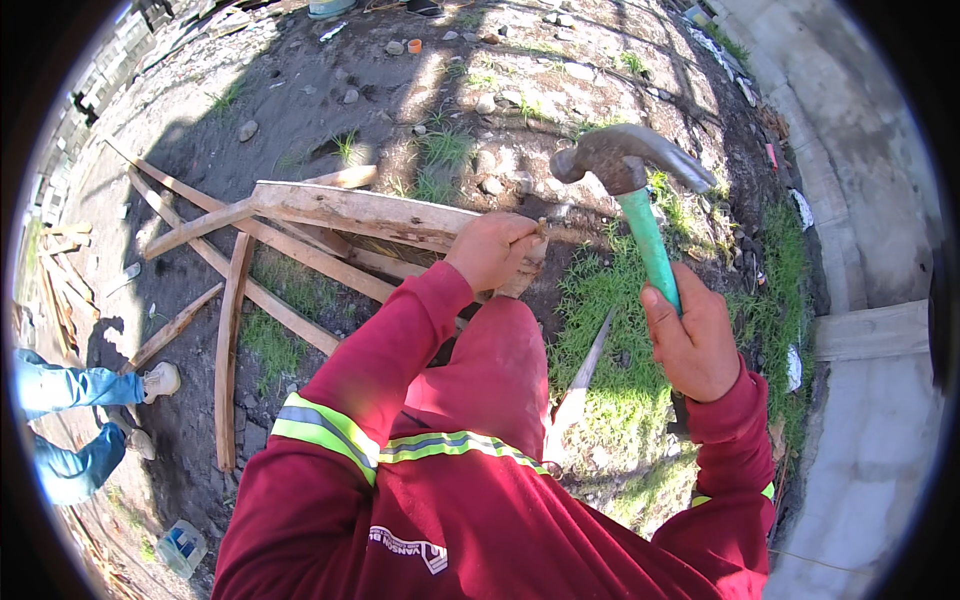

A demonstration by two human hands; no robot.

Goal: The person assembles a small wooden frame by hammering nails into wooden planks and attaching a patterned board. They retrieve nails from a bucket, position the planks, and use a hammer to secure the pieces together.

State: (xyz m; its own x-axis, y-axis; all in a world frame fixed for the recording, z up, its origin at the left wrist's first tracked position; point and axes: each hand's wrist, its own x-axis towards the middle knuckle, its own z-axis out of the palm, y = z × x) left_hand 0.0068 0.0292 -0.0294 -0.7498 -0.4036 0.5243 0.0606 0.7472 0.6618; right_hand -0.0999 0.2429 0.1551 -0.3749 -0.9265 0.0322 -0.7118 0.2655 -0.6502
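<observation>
My right hand (697, 335) is wrapped round the green handle of a claw hammer (650, 235), raised to the right of the timber with its metal head at the top. My left hand (488, 252) rests at the near right end of a wooden board (365, 213), thumb and forefinger pinched together. What they pinch, if anything, is too small to make out. The board belongs to a long, narrow piece of joined timber, and its end lies by my knee. Part of that end is hidden behind my left hand and sleeve.
Several loose wooden strips (234, 350) lie crossed on the dirt to the left. A person in jeans (75, 385) stands at the far left, near a clear plastic container (181, 548). Grass (610, 310) grows beside me, and a concrete strip (870, 430) runs along the right.
</observation>
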